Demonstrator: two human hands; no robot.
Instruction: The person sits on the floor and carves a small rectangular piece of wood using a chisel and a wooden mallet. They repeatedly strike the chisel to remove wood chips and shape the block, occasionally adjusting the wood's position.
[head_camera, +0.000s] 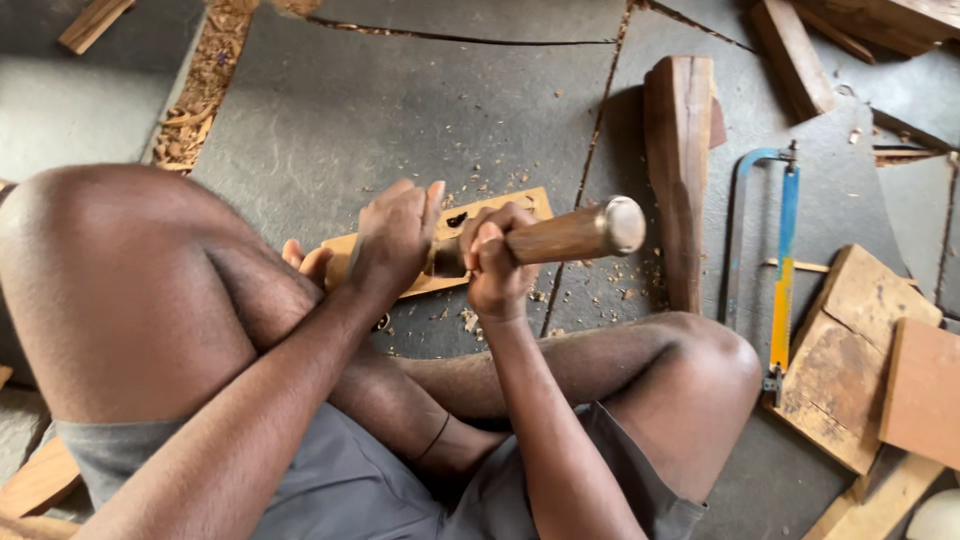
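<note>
Fingers (490, 245) of the right hand wrap the mallet handle (560, 238); left fingers (405, 215) curl beside it.

A plank (440, 245) is laid flat on the floor (330, 110) before the crossed legs, partly covered by both hands — the left hand (395, 235) set just left of the right hand (497, 265). A mallet (560, 238) is held over the plank. A post (678, 170) lies right of it, a hacksaw (775, 260) further right, boards (855, 360) beyond — shavings (200, 85) at far left
</note>
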